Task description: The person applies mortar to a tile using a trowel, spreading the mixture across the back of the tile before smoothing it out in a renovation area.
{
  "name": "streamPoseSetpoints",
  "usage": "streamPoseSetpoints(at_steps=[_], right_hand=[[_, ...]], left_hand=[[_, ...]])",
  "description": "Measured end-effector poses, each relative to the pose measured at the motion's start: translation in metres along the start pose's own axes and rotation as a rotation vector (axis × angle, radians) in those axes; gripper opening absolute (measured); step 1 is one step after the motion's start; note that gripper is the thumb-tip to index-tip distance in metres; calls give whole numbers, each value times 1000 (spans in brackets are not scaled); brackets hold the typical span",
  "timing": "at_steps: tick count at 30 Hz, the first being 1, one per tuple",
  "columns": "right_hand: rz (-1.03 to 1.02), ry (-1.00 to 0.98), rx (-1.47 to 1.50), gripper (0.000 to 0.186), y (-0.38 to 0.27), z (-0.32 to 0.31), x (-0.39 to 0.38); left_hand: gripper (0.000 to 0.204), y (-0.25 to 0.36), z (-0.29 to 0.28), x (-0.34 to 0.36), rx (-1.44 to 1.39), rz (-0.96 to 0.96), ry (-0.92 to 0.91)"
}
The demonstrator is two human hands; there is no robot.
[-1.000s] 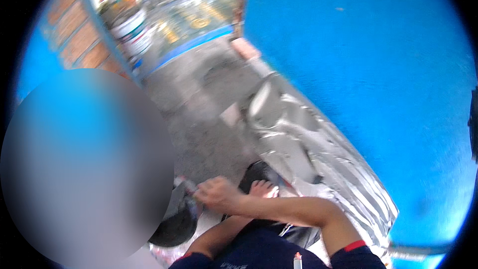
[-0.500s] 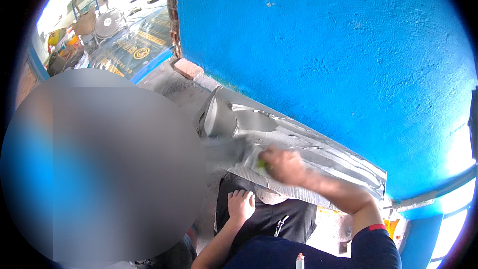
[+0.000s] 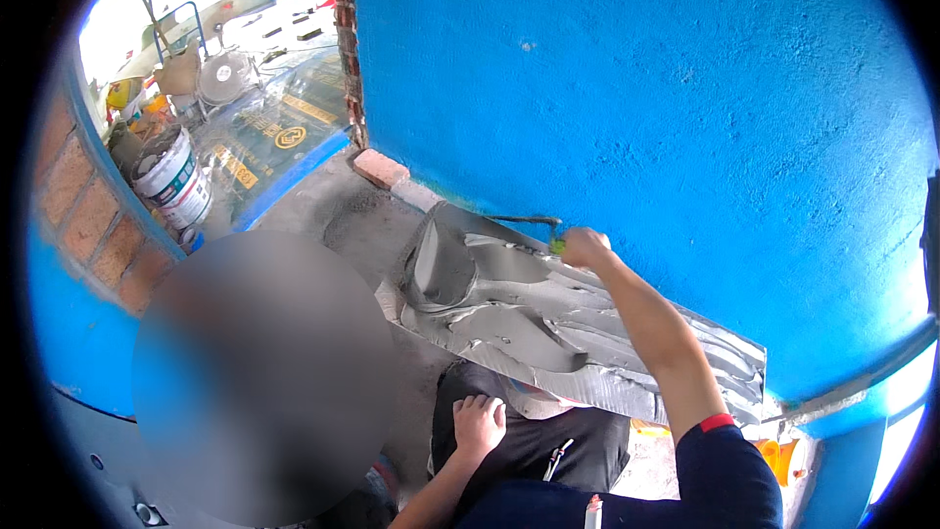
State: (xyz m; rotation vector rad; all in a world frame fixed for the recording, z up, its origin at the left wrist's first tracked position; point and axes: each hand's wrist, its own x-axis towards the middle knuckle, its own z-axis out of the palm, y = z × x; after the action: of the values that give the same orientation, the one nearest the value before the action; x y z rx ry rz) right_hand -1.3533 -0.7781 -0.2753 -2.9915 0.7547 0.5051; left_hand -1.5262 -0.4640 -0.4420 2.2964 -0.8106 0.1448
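My right hand (image 3: 586, 248) is wrapped tight around the green handle of a trowel (image 3: 521, 220), with the back of the hand up. My right arm (image 3: 656, 338) reaches up and forward from my dark sleeve (image 3: 729, 470) with the red edge, bent a little at the elbow, and it crosses over the slab. The trowel's thin dark blade sticks out to the left of my right fingers, low down by the blue wall (image 3: 636, 118). I see it almost from its edge, so I can't tell if it touches anything. Below my right fingers, and out to both sides of them, lies the long slab (image 3: 685, 397), with wet grey paste (image 3: 519, 333) on it. The paste sits in a fat lump off to the left of those fingers and in long streaks to the right, under my arm. My left hand (image 3: 480, 424) rests palm down on my black pants (image 3: 524, 446), with loose, bent fingers and no tool in them. The near edge of the slab is just past my left fingers. Up and left from my right fingers, near the foot of the wall, sits a pinkish brick (image 3: 381, 168). Much farther left stands a white bucket (image 3: 174, 186).
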Motion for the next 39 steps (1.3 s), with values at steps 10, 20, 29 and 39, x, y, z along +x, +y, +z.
streamPoseSetpoints(at_steps=[10,20,29,39], right_hand=[[-362,294,353,46,-80,-16,-24],[-107,-551,1153,34,-47,-19,-49],[-59,-805,1250,35,-95,-6,-108],[-546,-1,21,45,-86,-14,-111]], left_hand=[[8,-6,2,-7,-1,-23,37],[8,-5,5,-2,-26,-25,42],[11,-2,3,3,-35,-23,37],[8,-1,-1,0,-17,-27,29]])
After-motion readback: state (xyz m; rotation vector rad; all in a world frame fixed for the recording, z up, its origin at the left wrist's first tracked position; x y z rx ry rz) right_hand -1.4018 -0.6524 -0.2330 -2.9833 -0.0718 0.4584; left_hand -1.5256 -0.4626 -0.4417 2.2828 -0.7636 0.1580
